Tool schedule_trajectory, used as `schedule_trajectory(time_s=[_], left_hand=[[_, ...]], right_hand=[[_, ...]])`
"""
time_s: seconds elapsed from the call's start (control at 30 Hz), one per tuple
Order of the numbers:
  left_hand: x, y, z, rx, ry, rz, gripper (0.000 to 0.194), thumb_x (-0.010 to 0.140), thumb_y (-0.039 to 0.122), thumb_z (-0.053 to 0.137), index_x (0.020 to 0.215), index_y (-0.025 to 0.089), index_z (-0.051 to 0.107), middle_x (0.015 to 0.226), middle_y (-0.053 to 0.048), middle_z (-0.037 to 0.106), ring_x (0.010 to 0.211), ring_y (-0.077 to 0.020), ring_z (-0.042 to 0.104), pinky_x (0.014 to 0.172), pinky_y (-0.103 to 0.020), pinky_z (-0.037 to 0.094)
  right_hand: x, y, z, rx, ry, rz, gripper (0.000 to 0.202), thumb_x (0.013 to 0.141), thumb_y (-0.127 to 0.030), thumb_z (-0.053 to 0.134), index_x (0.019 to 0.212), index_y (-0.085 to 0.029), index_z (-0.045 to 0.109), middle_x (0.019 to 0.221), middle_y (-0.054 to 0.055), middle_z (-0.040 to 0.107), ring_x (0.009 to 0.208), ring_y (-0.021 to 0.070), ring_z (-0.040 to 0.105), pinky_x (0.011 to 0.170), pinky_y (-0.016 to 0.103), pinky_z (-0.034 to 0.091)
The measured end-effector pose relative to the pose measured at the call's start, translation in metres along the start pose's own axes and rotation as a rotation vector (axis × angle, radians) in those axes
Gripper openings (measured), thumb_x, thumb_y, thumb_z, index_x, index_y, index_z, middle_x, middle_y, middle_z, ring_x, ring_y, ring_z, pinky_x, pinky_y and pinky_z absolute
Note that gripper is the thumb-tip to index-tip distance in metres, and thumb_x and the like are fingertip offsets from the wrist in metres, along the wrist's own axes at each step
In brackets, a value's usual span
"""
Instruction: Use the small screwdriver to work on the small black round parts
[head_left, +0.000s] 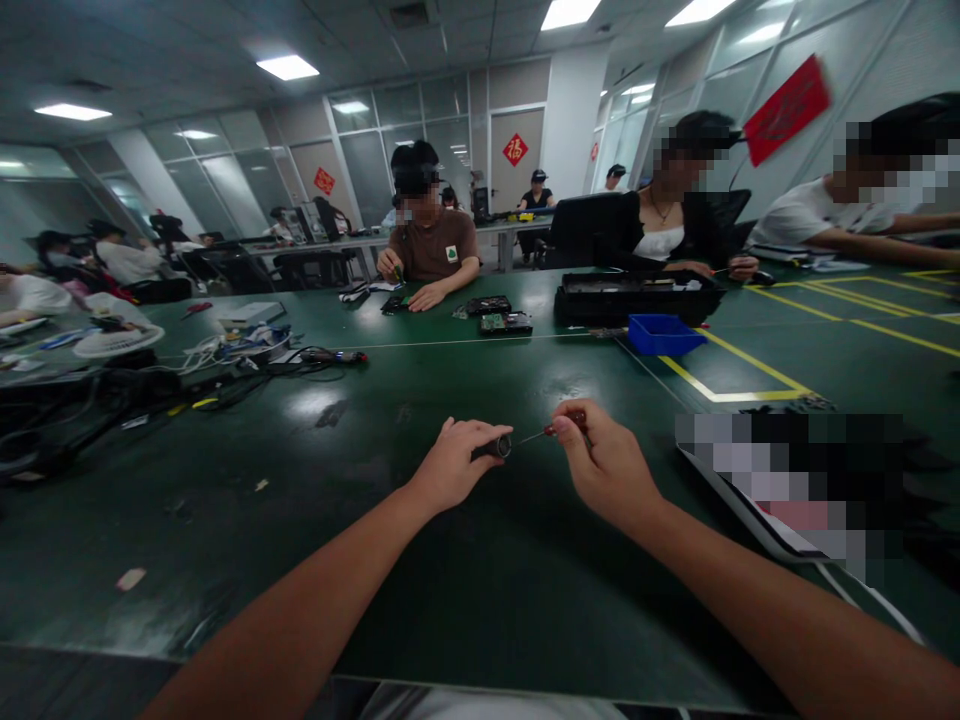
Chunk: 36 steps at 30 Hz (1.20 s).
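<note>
A small black cylindrical part (495, 447) is gripped by my left hand (450, 462), its round end turned to the right. In my right hand (606, 455) is a screwdriver (553, 429) with a dark red handle and a thin metal shaft. The shaft points left at the cylinder's round end; whether the tip touches it I cannot tell. Both hands are just above the green tabletop (480, 590). What the cylinder is exactly does not show.
A blue bin (664, 335) and a long black tray (637, 298) stand beyond my right hand. Circuit boards (504, 322) lie near a person (431, 245) across the table. Tangled cables (251, 350) lie at left. A white-edged device (750, 500), partly blurred out, is at right.
</note>
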<state>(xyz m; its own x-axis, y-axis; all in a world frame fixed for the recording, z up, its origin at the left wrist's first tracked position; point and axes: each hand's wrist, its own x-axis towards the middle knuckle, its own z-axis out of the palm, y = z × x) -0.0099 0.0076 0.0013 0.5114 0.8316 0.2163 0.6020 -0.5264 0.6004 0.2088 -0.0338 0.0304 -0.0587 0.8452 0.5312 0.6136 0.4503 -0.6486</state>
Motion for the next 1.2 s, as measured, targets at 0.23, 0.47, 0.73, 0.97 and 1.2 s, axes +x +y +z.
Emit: schedule_trajectory(time_s=[0.23,0.47,0.73,0.97,1.2], left_hand=[[-0.0003,-0.0006,0.0000,0.006,0.002,-0.014,0.042,0.091,0.024,0.062,0.132,0.033,0.058,0.127,-0.006,0.062,0.125,-0.0258,0.052,0.117,-0.063,0.020],[-0.0007,-0.0025,0.0002,0.001,0.000,-0.009,0.043,0.090,0.021,0.063,0.130,0.035,0.059,0.127,-0.005,0.062,0.124,-0.0261,0.052,0.117,-0.064,0.016],[-0.0018,-0.0082,0.0027,0.003,0.000,0.004,0.043,0.091,0.022,0.062,0.131,0.037,0.058,0.128,-0.004,0.061,0.125,-0.0256,0.050,0.117,-0.065,0.015],[-0.0016,-0.0078,0.0023,0.006,0.000,0.000,0.043,0.091,0.022,0.062,0.131,0.038,0.057,0.127,-0.002,0.061,0.125,-0.0252,0.051,0.117,-0.065,0.017],[-0.0002,-0.0028,0.0011,-0.002,-0.004,-0.023,0.043,0.089,0.020,0.066,0.130,0.033,0.059,0.126,-0.003,0.063,0.122,-0.0240,0.053,0.116,-0.058,0.025]], right_hand=[[-0.0007,0.0055,0.0026,0.063,0.036,0.019,0.021,0.100,-0.038,0.043,0.095,-0.023,0.057,0.080,0.004,0.068,0.073,0.0208,0.065,0.066,0.033,0.045],[-0.0009,0.0077,0.0042,0.095,-0.034,0.020,0.021,0.100,-0.038,0.043,0.097,-0.023,0.058,0.082,0.004,0.068,0.075,0.0204,0.065,0.068,0.033,0.046],[-0.0001,0.0059,-0.0001,0.099,-0.089,-0.012,0.020,0.099,-0.036,0.043,0.098,-0.022,0.057,0.082,0.004,0.067,0.074,0.0201,0.064,0.066,0.032,0.046],[0.0016,0.0070,0.0024,0.100,-0.067,0.036,0.021,0.099,-0.036,0.043,0.097,-0.022,0.058,0.081,0.005,0.069,0.073,0.0210,0.066,0.066,0.033,0.047],[0.0021,0.0043,0.0029,0.046,-0.047,0.001,0.019,0.098,-0.033,0.043,0.096,-0.021,0.056,0.081,0.005,0.069,0.072,0.0203,0.066,0.065,0.032,0.047]])
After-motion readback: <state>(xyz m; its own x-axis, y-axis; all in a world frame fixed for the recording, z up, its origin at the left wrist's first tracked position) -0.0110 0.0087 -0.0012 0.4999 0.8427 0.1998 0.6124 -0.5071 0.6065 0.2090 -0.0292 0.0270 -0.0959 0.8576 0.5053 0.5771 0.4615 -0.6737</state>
